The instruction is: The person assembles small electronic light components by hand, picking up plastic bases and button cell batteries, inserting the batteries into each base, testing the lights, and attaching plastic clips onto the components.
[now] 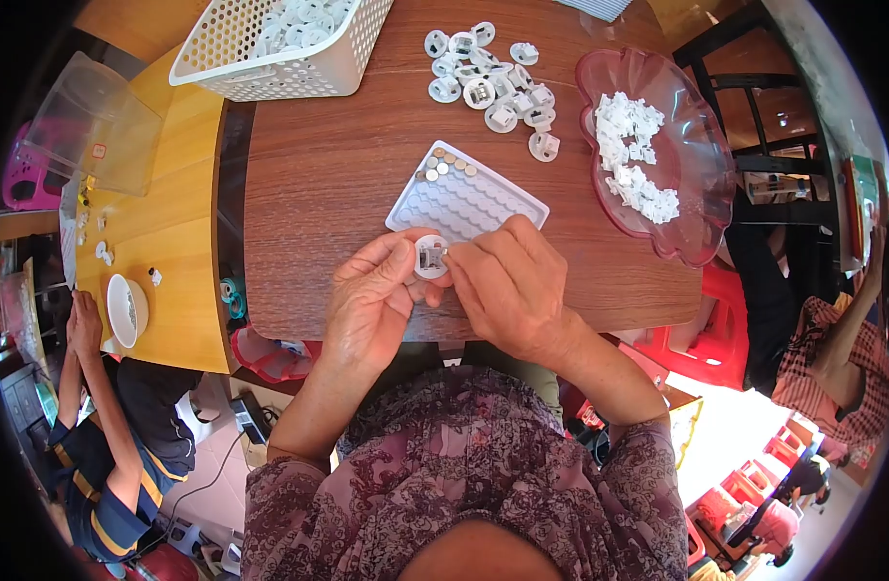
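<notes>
My left hand (375,295) pinches a round white plastic piece (430,257) with a small metal-and-dark fitting in its middle. At the right edge of that piece, the fingertips of my right hand (510,281) are pressed together; whatever they grip is too small or hidden to make out. Just beyond both hands lies a white blister tray (474,198) with scalloped pockets. Several coin-like metal discs (443,168), resembling button cells, sit in its far left corner.
A heap of similar round pieces (503,92) lies on the brown table (319,194). A white perforated basket (299,76) stands far left, and a pink translucent bowl (696,165) with small white parts stands right. Another person's hands (84,324) are beside a white bowl (127,310) at left.
</notes>
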Action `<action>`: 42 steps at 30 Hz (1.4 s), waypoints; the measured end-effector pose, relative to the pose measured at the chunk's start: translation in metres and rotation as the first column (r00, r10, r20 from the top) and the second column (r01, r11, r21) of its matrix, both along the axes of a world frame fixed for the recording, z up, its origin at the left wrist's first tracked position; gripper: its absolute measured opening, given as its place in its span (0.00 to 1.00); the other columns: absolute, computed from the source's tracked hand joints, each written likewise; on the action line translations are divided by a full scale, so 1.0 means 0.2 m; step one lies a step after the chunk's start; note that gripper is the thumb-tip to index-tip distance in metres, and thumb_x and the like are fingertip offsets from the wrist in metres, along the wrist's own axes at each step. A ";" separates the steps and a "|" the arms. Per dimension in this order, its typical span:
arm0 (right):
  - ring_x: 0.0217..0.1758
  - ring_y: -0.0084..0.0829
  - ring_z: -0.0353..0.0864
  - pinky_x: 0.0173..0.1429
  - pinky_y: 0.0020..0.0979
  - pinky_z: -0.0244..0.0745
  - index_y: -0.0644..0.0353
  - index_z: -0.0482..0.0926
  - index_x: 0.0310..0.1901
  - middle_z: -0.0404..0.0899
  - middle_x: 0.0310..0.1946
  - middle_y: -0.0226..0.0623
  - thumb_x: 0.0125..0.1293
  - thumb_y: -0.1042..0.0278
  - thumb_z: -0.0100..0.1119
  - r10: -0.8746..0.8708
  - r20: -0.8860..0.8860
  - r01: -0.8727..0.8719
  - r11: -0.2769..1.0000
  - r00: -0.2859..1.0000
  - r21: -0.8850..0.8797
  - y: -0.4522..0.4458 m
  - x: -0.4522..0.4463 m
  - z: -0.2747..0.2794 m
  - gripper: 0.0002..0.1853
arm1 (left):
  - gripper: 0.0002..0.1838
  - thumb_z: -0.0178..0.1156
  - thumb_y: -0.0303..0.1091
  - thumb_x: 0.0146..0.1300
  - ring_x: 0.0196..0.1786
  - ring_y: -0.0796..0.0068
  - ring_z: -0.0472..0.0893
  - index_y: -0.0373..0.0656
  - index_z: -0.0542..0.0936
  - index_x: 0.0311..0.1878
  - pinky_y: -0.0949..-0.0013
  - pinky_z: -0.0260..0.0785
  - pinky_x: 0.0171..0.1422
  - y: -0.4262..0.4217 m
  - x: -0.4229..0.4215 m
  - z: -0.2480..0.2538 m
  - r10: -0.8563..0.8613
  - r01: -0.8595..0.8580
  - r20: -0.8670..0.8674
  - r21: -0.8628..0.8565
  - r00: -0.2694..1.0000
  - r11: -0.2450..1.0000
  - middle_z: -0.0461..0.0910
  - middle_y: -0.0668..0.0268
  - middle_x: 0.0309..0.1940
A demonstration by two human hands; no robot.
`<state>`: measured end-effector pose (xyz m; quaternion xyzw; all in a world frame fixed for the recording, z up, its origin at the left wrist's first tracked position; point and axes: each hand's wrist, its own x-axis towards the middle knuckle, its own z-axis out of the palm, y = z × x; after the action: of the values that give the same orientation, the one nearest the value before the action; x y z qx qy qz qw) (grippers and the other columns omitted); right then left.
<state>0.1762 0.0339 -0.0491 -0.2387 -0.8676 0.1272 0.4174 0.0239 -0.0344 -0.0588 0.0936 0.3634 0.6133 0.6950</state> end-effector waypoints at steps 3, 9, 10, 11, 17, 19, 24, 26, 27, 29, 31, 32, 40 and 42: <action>0.22 0.32 0.67 0.24 0.29 0.62 0.66 0.76 0.32 0.69 0.22 0.35 0.42 0.81 0.65 0.002 0.017 -0.003 0.998 1.000 0.068 -0.02 0.01 0.01 0.12 | 0.13 0.55 0.32 0.67 0.37 0.72 0.79 0.32 0.77 0.48 0.71 0.70 0.37 -0.01 0.03 -0.01 0.025 -0.026 -0.013 -0.024 1.000 0.999 0.80 0.59 0.40; 0.25 0.32 0.64 0.26 0.32 0.61 0.65 0.72 0.27 0.63 0.22 0.36 0.39 0.70 0.59 -0.008 0.140 -0.017 0.983 0.990 0.182 -0.03 0.02 0.03 0.11 | 0.12 0.56 0.30 0.65 0.40 0.76 0.78 0.32 0.78 0.47 0.70 0.71 0.38 -0.02 0.06 0.01 0.061 -0.061 -0.114 0.004 0.992 0.998 0.80 0.60 0.42; 0.25 0.33 0.64 0.26 0.32 0.61 0.64 0.71 0.26 0.63 0.22 0.36 0.39 0.70 0.59 0.009 0.150 -0.031 0.989 0.989 0.143 -0.04 0.02 0.03 0.11 | 0.12 0.56 0.30 0.65 0.40 0.76 0.78 0.32 0.78 0.47 0.70 0.71 0.38 -0.02 0.06 0.01 0.061 -0.061 -0.113 0.003 0.992 0.998 0.80 0.60 0.42; 0.25 0.34 0.64 0.26 0.32 0.61 0.64 0.70 0.25 0.63 0.22 0.37 0.38 0.71 0.59 0.028 0.159 -0.045 0.994 0.987 0.104 -0.04 0.02 0.03 0.11 | 0.12 0.57 0.30 0.65 0.40 0.75 0.78 0.32 0.78 0.47 0.71 0.71 0.38 -0.03 0.06 0.00 0.054 -0.052 -0.131 0.017 0.990 0.998 0.80 0.60 0.42; 0.24 0.34 0.69 0.25 0.33 0.63 0.61 0.76 0.30 0.69 0.21 0.34 0.45 0.80 0.63 0.017 0.099 0.005 0.978 0.995 -0.210 -0.02 0.02 0.02 0.09 | 0.12 0.57 0.30 0.65 0.39 0.75 0.78 0.31 0.78 0.47 0.71 0.71 0.38 -0.04 0.05 -0.04 0.036 -0.035 -0.101 0.017 0.994 0.999 0.80 0.59 0.41; 0.25 0.35 0.69 0.25 0.33 0.63 0.61 0.76 0.29 0.70 0.21 0.35 0.46 0.80 0.63 0.018 0.072 0.003 0.960 0.997 -0.282 -0.02 0.02 0.03 0.08 | 0.13 0.57 0.30 0.65 0.39 0.74 0.79 0.31 0.78 0.47 0.71 0.71 0.38 -0.04 0.05 -0.05 0.026 -0.025 -0.096 0.018 0.995 1.000 0.80 0.58 0.41; 0.25 0.35 0.71 0.27 0.32 0.65 0.61 0.76 0.29 0.73 0.23 0.35 0.49 0.79 0.64 0.006 0.004 -0.003 0.903 1.000 -0.429 -0.04 0.02 0.03 0.07 | 0.13 0.57 0.30 0.65 0.39 0.73 0.79 0.31 0.78 0.48 0.71 0.71 0.37 -0.04 0.05 -0.05 0.032 -0.029 -0.081 0.036 0.996 0.999 0.80 0.58 0.41; 0.25 0.30 0.72 0.27 0.29 0.66 0.62 0.77 0.30 0.75 0.24 0.34 0.51 0.77 0.65 -0.042 0.034 0.054 0.838 0.999 -0.543 -0.05 0.02 0.03 0.06 | 0.13 0.57 0.30 0.65 0.39 0.73 0.79 0.31 0.78 0.48 0.71 0.71 0.38 -0.04 0.05 -0.05 0.038 -0.036 -0.081 0.029 0.996 0.999 0.80 0.58 0.41; 0.25 0.30 0.72 0.27 0.29 0.66 0.62 0.77 0.30 0.75 0.24 0.34 0.51 0.77 0.65 -0.043 0.036 0.055 0.838 0.998 -0.543 -0.05 0.01 0.04 0.06 | 0.13 0.57 0.30 0.65 0.39 0.73 0.79 0.31 0.78 0.48 0.71 0.71 0.38 -0.04 0.05 -0.05 0.045 -0.043 -0.081 0.023 0.996 0.999 0.80 0.58 0.40; 0.25 0.25 0.73 0.28 0.27 0.67 0.63 0.77 0.31 0.75 0.24 0.33 0.53 0.76 0.66 -0.100 0.074 0.124 0.749 0.992 -0.651 -0.06 0.00 0.05 0.06 | 0.13 0.57 0.30 0.65 0.39 0.73 0.79 0.31 0.78 0.48 0.71 0.71 0.38 -0.04 0.05 -0.04 0.044 -0.040 -0.103 0.043 0.994 0.998 0.80 0.58 0.40; 0.25 0.23 0.74 0.28 0.25 0.67 0.64 0.77 0.31 0.76 0.24 0.32 0.53 0.76 0.65 -0.102 0.105 0.147 0.712 0.989 -0.687 -0.05 -0.01 0.07 0.06 | 0.13 0.57 0.29 0.65 0.39 0.73 0.79 0.31 0.77 0.48 0.71 0.71 0.38 -0.04 0.05 -0.04 0.049 -0.041 -0.123 0.068 0.991 0.997 0.80 0.58 0.40; 0.25 0.20 0.75 0.28 0.23 0.67 0.64 0.76 0.30 0.77 0.24 0.32 0.54 0.76 0.65 -0.103 0.136 0.170 0.670 0.985 -0.723 -0.04 -0.01 0.07 0.06 | 0.12 0.57 0.29 0.65 0.39 0.73 0.79 0.31 0.77 0.48 0.71 0.70 0.38 -0.04 0.05 -0.04 0.052 -0.046 -0.125 0.056 0.991 0.997 0.80 0.58 0.40; 0.24 0.32 0.77 0.31 0.33 0.70 0.65 0.75 0.26 0.77 0.23 0.41 0.52 0.72 0.64 -0.125 0.006 0.052 0.368 0.992 -0.928 -0.01 -0.08 0.07 0.07 | 0.14 0.57 0.30 0.65 0.39 0.70 0.80 0.29 0.77 0.48 0.71 0.70 0.38 -0.05 0.01 -0.05 0.086 -0.077 -0.149 0.069 0.985 0.995 0.80 0.57 0.39; 0.25 0.31 0.78 0.31 0.32 0.71 0.64 0.76 0.26 0.78 0.23 0.42 0.53 0.72 0.63 -0.112 -0.017 0.022 0.338 0.994 -0.941 0.01 -0.08 0.06 0.06 | 0.14 0.56 0.30 0.65 0.38 0.68 0.81 0.29 0.76 0.48 0.70 0.71 0.38 -0.05 -0.02 -0.04 0.108 -0.091 -0.135 0.123 0.985 0.988 0.80 0.54 0.40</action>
<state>0.1605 0.0367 -0.0363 -0.4649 -0.6098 0.5939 0.2434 0.0202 -0.0435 -0.0675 0.1589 0.3797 0.6593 0.6292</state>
